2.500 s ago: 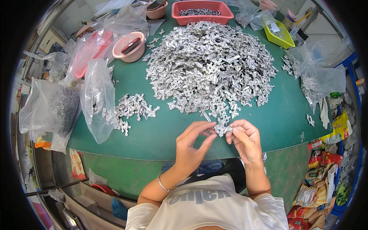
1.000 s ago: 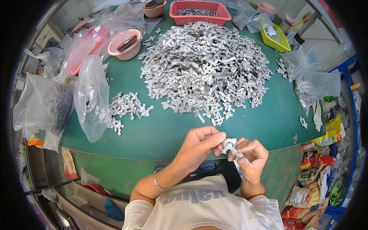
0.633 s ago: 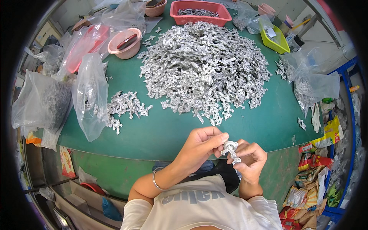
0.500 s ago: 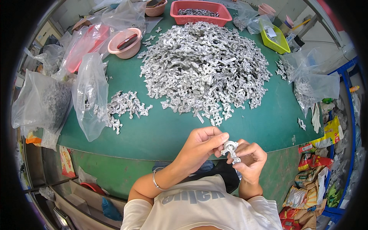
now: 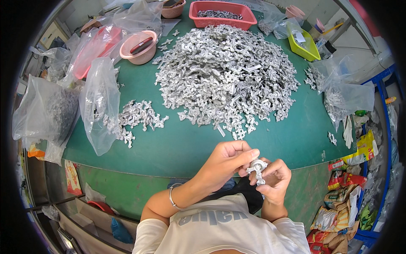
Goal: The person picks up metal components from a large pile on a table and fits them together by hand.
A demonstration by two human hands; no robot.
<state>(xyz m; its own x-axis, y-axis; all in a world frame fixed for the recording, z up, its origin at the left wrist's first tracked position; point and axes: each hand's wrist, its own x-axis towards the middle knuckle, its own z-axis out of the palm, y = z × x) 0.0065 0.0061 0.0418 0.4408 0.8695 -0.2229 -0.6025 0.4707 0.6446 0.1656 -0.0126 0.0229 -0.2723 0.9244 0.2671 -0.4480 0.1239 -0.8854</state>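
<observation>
Between my two hands, just off the table's near edge, is a small silvery metal casting with a round ring and a knobbed arm. My left hand pinches its upper left side between thumb and fingers. My right hand is closed around its right side and lower end, the fingers curled. Some fingertips are hidden behind the part. Ahead of my hands, a large heap of similar metal castings covers the middle of the green table. A smaller cluster of castings lies to the left.
A red basket of parts stands behind the heap. A pink bowl holds a dark red-and-black tool. Plastic bags of parts line the left; another bag and a yellow-green tray are right. A glove hangs at the right edge.
The casting has turned in my fingers, its arm now pointing more straight down. My left hand has shifted slightly right; my right hand has moved slightly left.
</observation>
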